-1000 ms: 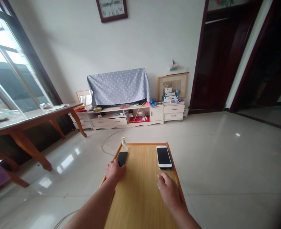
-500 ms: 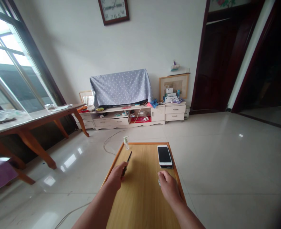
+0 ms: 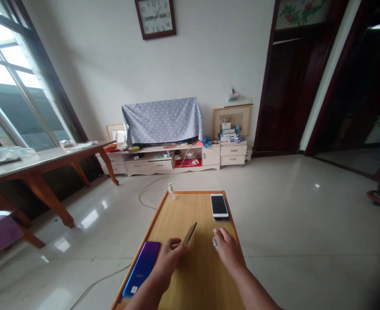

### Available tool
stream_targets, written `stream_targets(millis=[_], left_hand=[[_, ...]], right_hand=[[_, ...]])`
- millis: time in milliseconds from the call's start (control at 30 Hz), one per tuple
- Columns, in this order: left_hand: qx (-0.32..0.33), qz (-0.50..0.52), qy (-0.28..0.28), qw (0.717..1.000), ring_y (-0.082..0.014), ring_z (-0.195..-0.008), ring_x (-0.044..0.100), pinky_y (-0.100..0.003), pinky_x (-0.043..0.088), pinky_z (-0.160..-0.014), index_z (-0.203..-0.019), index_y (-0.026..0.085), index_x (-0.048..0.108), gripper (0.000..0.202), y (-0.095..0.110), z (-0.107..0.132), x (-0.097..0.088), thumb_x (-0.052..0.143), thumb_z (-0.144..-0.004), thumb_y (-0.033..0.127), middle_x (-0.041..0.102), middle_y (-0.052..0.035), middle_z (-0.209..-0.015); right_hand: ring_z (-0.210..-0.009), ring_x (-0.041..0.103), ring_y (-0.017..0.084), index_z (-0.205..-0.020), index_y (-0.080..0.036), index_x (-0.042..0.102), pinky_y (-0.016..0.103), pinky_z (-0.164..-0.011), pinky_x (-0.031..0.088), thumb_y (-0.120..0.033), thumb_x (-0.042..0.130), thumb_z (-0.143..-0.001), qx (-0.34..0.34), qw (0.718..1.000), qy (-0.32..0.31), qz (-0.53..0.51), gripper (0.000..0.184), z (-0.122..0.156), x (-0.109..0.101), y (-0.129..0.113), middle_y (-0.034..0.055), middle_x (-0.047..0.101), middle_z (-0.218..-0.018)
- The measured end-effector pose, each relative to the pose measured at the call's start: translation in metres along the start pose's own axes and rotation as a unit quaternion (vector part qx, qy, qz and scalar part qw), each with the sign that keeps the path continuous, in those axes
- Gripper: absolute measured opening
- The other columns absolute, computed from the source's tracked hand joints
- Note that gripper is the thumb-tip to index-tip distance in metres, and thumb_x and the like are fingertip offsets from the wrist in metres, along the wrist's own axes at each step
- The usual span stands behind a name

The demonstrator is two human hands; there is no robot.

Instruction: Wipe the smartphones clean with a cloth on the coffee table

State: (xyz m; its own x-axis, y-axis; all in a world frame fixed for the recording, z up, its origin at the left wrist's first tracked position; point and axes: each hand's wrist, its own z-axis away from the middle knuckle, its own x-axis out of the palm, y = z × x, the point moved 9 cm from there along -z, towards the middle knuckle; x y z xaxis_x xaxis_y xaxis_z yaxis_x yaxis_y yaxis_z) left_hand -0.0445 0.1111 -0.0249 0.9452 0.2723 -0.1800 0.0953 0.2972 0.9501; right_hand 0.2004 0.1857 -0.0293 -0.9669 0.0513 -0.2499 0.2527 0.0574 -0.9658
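My left hand (image 3: 170, 258) is closed on a thin phone (image 3: 190, 234), held tilted nearly edge-on above the wooden table (image 3: 193, 275). Its side towards me looks gold-brown, with a dark edge. My right hand (image 3: 226, 247) is closed around a small greyish-white wad (image 3: 214, 243), mostly hidden by the fingers, perhaps a cloth. Left of my left hand lies a blue-purple phone (image 3: 143, 267), back up. A white phone (image 3: 219, 205) with a dark screen rests on another phone (image 3: 221, 218) near the far right corner.
A small clear pump bottle (image 3: 171, 191) stands at the table's far left corner. Beyond the tiled floor is a white TV cabinet (image 3: 211, 157) with a cloth-covered shape (image 3: 164, 120) on top. A longer table (image 3: 44, 161) stands at left, and a cable (image 3: 104, 282) runs across the floor.
My left hand has moved right and nearer with the phone, turning its gold-brown side into view. The blue-purple phone now shows on the left. My right hand stays closed in nearly the same place.
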Motion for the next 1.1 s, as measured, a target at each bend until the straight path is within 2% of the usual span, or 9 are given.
stream_targets(millis=[167, 300, 467, 667, 800, 900, 1100], left_hand=[[0.115, -0.159, -0.055, 0.979, -0.0194, -0.085, 0.059, -0.030, 0.044, -0.076, -0.093, 0.023, 0.060, 0.033, 0.009, 0.033, 0.010, 0.070, -0.063, 0.033, 0.063, 0.0002, -0.088], [0.193, -0.261, -0.066, 0.944, -0.0223, -0.098, 0.055, -0.033, 0.041, -0.089, -0.098, 0.026, 0.059, 0.042, 0.015, 0.056, 0.013, 0.066, -0.057, 0.024, 0.061, -0.0017, -0.101], [0.252, -0.337, -0.094, 0.902, -0.0231, -0.107, 0.052, -0.034, 0.040, -0.096, -0.110, 0.027, 0.058, 0.053, 0.016, 0.079, 0.017, 0.061, -0.058, 0.019, 0.060, -0.0039, -0.112], [0.279, -0.359, -0.092, 0.886, -0.0241, -0.113, 0.050, -0.035, 0.039, -0.101, -0.113, 0.029, 0.059, 0.053, 0.012, 0.089, 0.012, 0.060, -0.061, 0.019, 0.061, -0.0032, -0.118], [0.288, -0.372, -0.080, 0.879, -0.0253, -0.123, 0.046, -0.036, 0.034, -0.107, -0.126, 0.029, 0.055, 0.063, 0.008, 0.089, 0.002, 0.062, -0.063, 0.022, 0.059, -0.0035, -0.129], [0.281, -0.386, -0.064, 0.876, -0.0283, -0.127, 0.044, -0.038, 0.031, -0.109, -0.131, 0.028, 0.053, 0.067, 0.003, 0.090, -0.010, 0.067, -0.066, 0.031, 0.056, -0.0055, -0.135], [0.257, -0.416, -0.024, 0.872, -0.0304, -0.124, 0.045, -0.040, 0.030, -0.106, -0.130, 0.025, 0.054, 0.062, -0.005, 0.095, -0.029, 0.064, -0.074, 0.049, 0.058, -0.0092, -0.129]], right_hand=[[-0.066, 0.062, 0.018, -0.086, -0.025, 0.062, 0.026, -0.055, 0.043, -0.061, 0.041, -0.089, 0.009, 1.000, -0.003, 0.003, 0.042, 0.035, -0.001, -0.005, 0.0009, 0.067, -0.074], [-0.086, 0.067, 0.021, -0.102, -0.024, 0.065, 0.028, -0.071, 0.049, -0.051, 0.047, -0.086, 0.002, 1.000, 0.011, 0.021, 0.036, 0.056, -0.003, -0.006, 0.0043, 0.072, -0.094], [-0.106, 0.064, 0.023, -0.111, -0.023, 0.065, 0.033, -0.089, 0.048, -0.046, 0.049, -0.085, -0.021, 0.998, 0.035, 0.049, 0.038, 0.078, -0.002, -0.009, 0.0080, 0.070, -0.114], [-0.105, 0.064, 0.023, -0.106, -0.024, 0.067, 0.035, -0.092, 0.048, -0.044, 0.047, -0.089, -0.058, 0.995, 0.032, 0.068, 0.033, 0.103, 0.009, -0.021, 0.0073, 0.070, -0.112], [-0.105, 0.064, 0.022, -0.105, -0.025, 0.068, 0.034, -0.092, 0.049, -0.045, 0.044, -0.091, -0.084, 0.992, 0.043, 0.088, 0.034, 0.113, 0.015, -0.024, 0.0063, 0.070, -0.110], [-0.103, 0.065, 0.021, -0.107, -0.025, 0.068, 0.033, -0.090, 0.049, -0.044, 0.042, -0.093, -0.099, 0.986, 0.058, 0.119, 0.035, 0.117, 0.015, -0.025, 0.0060, 0.070, -0.109], [-0.103, 0.062, 0.022, -0.105, -0.027, 0.070, 0.033, -0.093, 0.045, -0.035, 0.048, -0.093, -0.150, 0.963, 0.066, 0.214, 0.027, 0.127, 0.017, -0.043, 0.0058, 0.070, -0.107]])
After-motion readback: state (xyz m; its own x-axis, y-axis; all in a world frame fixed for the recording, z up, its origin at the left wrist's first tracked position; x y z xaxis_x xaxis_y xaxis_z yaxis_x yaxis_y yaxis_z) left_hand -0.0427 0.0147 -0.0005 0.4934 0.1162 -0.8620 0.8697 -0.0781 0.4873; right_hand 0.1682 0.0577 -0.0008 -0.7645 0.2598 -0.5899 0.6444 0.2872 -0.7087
